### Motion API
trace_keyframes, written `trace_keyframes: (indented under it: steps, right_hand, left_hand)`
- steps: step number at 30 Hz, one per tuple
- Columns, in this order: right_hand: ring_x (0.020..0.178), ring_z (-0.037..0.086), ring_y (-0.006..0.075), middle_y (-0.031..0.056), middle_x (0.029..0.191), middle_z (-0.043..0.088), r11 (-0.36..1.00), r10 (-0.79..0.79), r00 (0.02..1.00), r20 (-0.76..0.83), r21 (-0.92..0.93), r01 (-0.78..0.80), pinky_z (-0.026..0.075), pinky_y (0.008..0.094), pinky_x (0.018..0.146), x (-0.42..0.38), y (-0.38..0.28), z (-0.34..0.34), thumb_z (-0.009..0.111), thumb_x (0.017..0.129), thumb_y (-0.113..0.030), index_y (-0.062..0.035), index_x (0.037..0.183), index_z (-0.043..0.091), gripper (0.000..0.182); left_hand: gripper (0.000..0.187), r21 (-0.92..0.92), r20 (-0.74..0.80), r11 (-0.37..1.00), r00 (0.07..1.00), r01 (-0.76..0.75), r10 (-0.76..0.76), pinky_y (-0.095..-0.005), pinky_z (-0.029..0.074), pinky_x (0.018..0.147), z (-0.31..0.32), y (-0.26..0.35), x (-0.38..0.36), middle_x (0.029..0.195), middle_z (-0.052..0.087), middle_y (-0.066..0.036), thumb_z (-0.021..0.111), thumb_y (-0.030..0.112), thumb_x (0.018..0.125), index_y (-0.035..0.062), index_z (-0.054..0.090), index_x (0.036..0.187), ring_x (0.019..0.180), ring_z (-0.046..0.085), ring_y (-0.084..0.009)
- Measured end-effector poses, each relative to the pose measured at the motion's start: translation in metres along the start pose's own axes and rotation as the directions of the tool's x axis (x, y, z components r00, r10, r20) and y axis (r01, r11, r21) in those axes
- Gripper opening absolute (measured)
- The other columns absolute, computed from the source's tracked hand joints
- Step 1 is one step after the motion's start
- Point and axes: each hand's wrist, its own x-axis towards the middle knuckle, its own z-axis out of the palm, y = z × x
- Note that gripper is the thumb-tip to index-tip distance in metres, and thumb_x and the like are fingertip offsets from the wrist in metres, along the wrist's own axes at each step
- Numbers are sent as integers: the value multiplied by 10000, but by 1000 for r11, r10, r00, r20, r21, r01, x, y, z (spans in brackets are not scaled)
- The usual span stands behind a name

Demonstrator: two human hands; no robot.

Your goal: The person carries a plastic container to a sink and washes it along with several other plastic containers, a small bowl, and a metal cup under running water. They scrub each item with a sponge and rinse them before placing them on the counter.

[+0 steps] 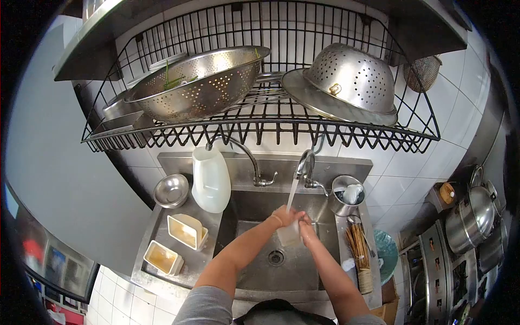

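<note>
Over the metal sink (246,271), both of my hands hold a pale, see-through rectangular container (288,235) under running water. My left hand (284,215) is closed at its top edge, where the stream (293,192) from the right faucet (306,157) lands. On its right side, my right hand (307,228) has its fingers closed against the rim. Part of the container is hidden behind my hands and the water. Similar white containers (185,230) stand on the left drainboard, two of them nested, with another container (162,258) nearer me.
A large white plastic jug (210,181) and metal bowls (171,190) stand left of the sink. On the right are a metal pot (346,196) and a bamboo brush (357,254). Overhead, a black wire rack (260,125) carries perforated colanders (203,89).
</note>
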Motion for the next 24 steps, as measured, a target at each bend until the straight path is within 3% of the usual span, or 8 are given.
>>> trace_keyframes:
  steps: [2, 5, 8, 10, 11, 15, 20, 24]
  right_hand:
    - [1041, 447, 203, 110, 1157, 484, 981, -181, 948, 261, 121, 154, 371, 318, 870, -17, -40, -15, 479, 850, -304, -19, 1244, 413, 491]
    - [942, 479, 151, 52, 1025, 548, 955, -38, 988, 153, 296, -9, 389, 291, 781, -29, -64, -3, 506, 855, -301, -19, 1145, 514, 405]
    - [833, 499, 117, 28, 936, 572, 995, 95, 978, 184, -56, -86, 393, 259, 721, -27, -79, -2, 549, 844, -312, -27, 1056, 575, 356]
    - [701, 481, 88, -12, 778, 563, 988, -33, 946, 321, -131, 79, 375, 240, 616, -36, -113, 10, 601, 817, -327, -33, 919, 614, 311]
    - [628, 440, 74, -33, 690, 518, 980, -25, 934, 356, -175, 93, 341, 243, 552, -28, -113, 15, 616, 803, -327, -46, 781, 613, 282]
    - [599, 433, 69, -31, 627, 502, 944, -35, 893, 448, -278, 176, 344, 258, 527, -13, -124, 37, 623, 790, -319, -39, 709, 605, 292]
    - [701, 528, 182, 77, 723, 572, 609, -39, 769, 638, -595, 524, 408, 324, 620, 1, -142, 57, 625, 756, -277, -24, 790, 607, 256]
    - [850, 589, 325, 170, 878, 611, 461, 35, 729, 683, -659, 595, 451, 397, 713, -12, -161, 47, 632, 725, -247, -54, 855, 606, 235]
  left_hand:
    - [596, 29, -25, 1000, 1000, -7, 8, -431, 449, 806, 6, 1, 4, 887, 612, -238, 342, 544, 865, 35, 652, 870, 912, 571, -393]
    - [602, 24, -81, 996, 994, 81, -79, -437, 446, 809, -6, 7, 0, 872, 608, -245, 328, 526, 873, 17, 648, 869, 907, 573, -392]
    - [600, -85, -224, 979, 954, 187, -201, -436, 441, 815, -6, -12, -2, 857, 602, -254, 306, 488, 890, -10, 637, 853, 909, 572, -388]
    - [589, -211, -286, 926, 886, 313, -365, -423, 441, 817, -4, -31, -6, 836, 598, -262, 288, 453, 904, -24, 627, 839, 894, 573, -389]
    - [545, -305, -291, 909, 881, 285, -374, -407, 443, 815, -4, -43, -15, 848, 603, -253, 304, 417, 909, -25, 620, 866, 890, 579, -374]
    - [359, -616, -430, 781, 786, 105, -444, -391, 455, 805, 24, -81, -47, 885, 621, -213, 382, 279, 908, -2, 599, 965, 890, 596, -339]
    - [271, -618, -458, 778, 753, 112, -472, -336, 455, 797, 48, -127, -109, 992, 612, -160, 482, 193, 879, 6, 561, 1058, 908, 593, -259]
    - [268, -831, -151, 520, 819, 198, -554, -243, 406, 779, 5, -91, -193, 1021, 577, -58, 496, 188, 893, 37, 547, 1108, 892, 517, -127]
